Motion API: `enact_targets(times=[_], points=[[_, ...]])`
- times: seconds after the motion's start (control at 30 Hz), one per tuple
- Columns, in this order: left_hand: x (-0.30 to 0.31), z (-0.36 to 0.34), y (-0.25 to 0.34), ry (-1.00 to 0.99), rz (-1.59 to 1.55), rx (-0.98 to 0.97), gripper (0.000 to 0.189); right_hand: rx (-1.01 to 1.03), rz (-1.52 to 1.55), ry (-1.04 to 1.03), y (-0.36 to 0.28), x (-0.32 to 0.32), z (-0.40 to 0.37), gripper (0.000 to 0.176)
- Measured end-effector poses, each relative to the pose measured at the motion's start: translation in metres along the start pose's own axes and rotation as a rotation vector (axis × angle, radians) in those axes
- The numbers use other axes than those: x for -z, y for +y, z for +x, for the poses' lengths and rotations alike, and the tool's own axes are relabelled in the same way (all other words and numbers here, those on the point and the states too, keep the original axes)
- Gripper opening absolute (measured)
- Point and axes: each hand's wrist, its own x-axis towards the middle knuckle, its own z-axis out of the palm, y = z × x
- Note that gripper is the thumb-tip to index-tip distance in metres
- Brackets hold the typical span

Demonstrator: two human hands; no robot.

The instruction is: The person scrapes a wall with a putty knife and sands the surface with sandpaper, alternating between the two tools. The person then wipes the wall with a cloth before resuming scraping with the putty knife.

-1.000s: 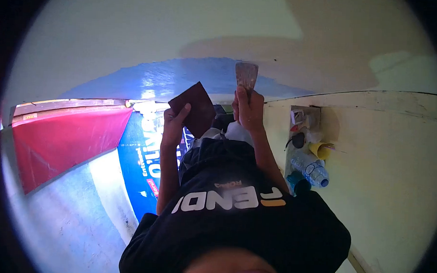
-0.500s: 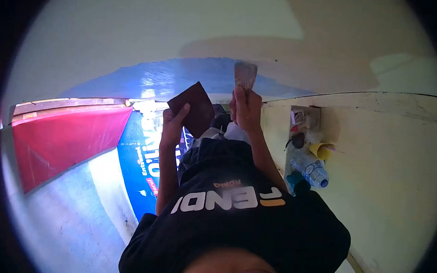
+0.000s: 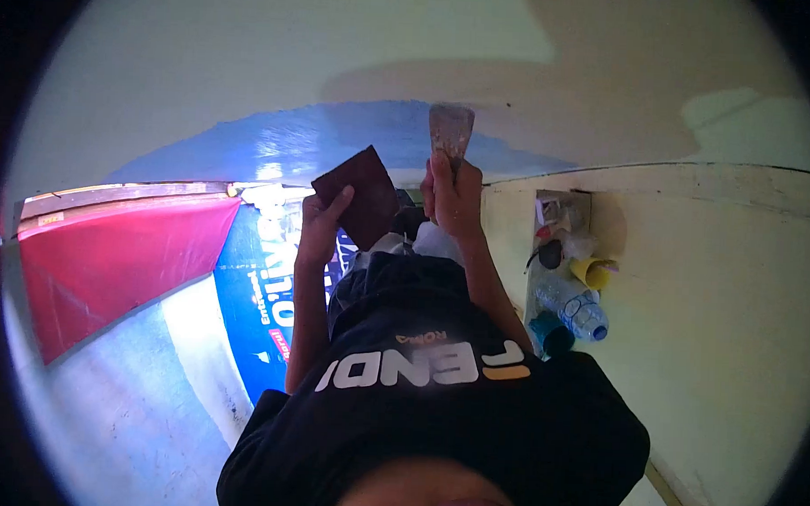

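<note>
My left hand point(image 3: 319, 221) grips a flat dark brown square board point(image 3: 361, 196), its thumb pressed on the near face and one corner pointing up. In my right hand point(image 3: 457, 199) is a putty knife point(image 3: 451, 130), fingers wrapped round its handle. The knife's worn, smeared blade points upward and overlaps the right part of a bluish patch point(image 3: 311, 138) on the pale wall point(image 3: 251, 51). Board and knife are side by side in front of my body, a short gap between them.
On the right, a ledge point(image 3: 563, 205) carries a yellow cup point(image 3: 590, 274), a clear plastic bottle point(image 3: 581, 314), a teal cup point(image 3: 552, 333) and small items. At left hang a red sheet point(image 3: 123, 265) and a blue printed banner point(image 3: 251, 310). A dark shadow falls across the wall.
The putty knife has shifted slightly up against the wall patch, and its blade looks a little longer in view. Both hands keep their grips; the whole view has moved slightly.
</note>
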Motion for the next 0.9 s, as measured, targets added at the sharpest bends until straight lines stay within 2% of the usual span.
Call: enact_targets(times=[0.1, 0.17, 0.27, 0.43, 0.5, 0.57, 0.67, 0.77, 0.9], points=[[0.002, 0.004, 0.006, -0.019, 0.007, 0.015, 0.027, -0.018, 0.019, 0.060, 0.005, 0.000, 0.001, 0.040], [0.002, 0.003, 0.004, -0.036, 0.004, -0.021, 0.027, -0.017, 0.002, 0.047, -0.004, -0.002, 0.003, 0.040], [0.002, 0.001, 0.007, -0.035, 0.023, 0.028, 0.028, -0.032, 0.002, 0.046, -0.001, -0.002, -0.001, 0.041], [0.006, 0.002, 0.005, -0.003, 0.026, -0.046, 0.027, -0.077, 0.095, 0.028, 0.000, -0.001, -0.002, 0.041], [0.005, -0.002, 0.007, -0.013, 0.012, 0.006, 0.027, -0.071, 0.084, 0.034, -0.009, -0.005, -0.003, 0.041], [0.006, -0.003, 0.005, -0.010, -0.001, -0.009, 0.027, -0.074, 0.077, 0.058, 0.007, 0.000, -0.004, 0.042], [0.009, 0.003, 0.006, -0.029, -0.016, -0.047, 0.026, -0.052, 0.061, 0.039, -0.007, -0.006, 0.001, 0.043], [0.014, 0.002, 0.007, -0.067, 0.005, 0.017, 0.027, -0.062, 0.010, 0.046, -0.005, -0.006, -0.003, 0.043], [0.013, 0.003, 0.011, -0.042, 0.042, -0.038, 0.029, -0.088, 0.002, 0.030, 0.001, -0.002, 0.002, 0.044]])
